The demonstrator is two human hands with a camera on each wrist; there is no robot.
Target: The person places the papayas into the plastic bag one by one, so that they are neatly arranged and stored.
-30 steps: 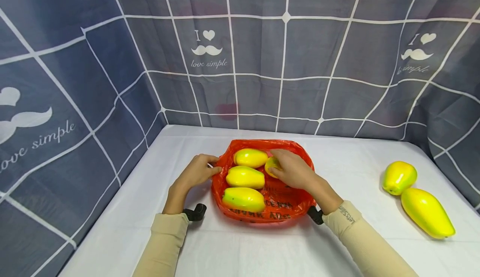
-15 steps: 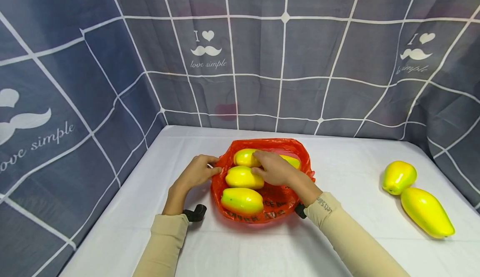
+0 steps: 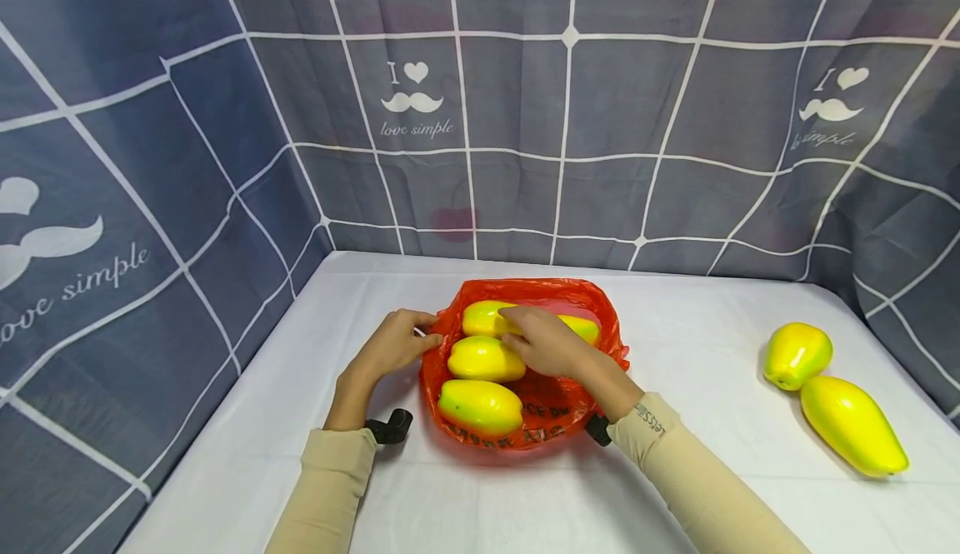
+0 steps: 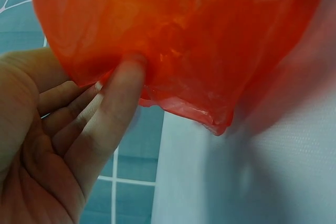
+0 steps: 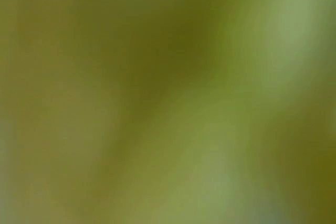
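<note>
A red plastic bag point(image 3: 551, 387) lies with its mouth spread wide on the white table. Several glossy yellow papayas sit inside: a front one point(image 3: 480, 406), a middle one point(image 3: 483, 360), a back left one point(image 3: 480, 318) and a back right one point(image 3: 585, 327), partly covered by my right hand point(image 3: 551, 343). That hand reaches in with its fingertips at the right end of the back left papaya and its thumb by the middle one; whether it grips cannot be told. My left hand point(image 3: 393, 343) pinches the bag's left edge, thumb point(image 4: 113, 114) against the red film.
Two more yellow papayas, one rounder point(image 3: 798, 356) and one longer point(image 3: 853, 425), lie together at the table's right side. A grey checked curtain point(image 3: 517, 121) stands behind and left of the white table point(image 3: 712, 329). The right wrist view is a yellow-green blur.
My right hand has moved left, leaving the papaya it had at the back right of the bag. The papayas at left have shifted slightly left and nearer. My left hand stays put.
</note>
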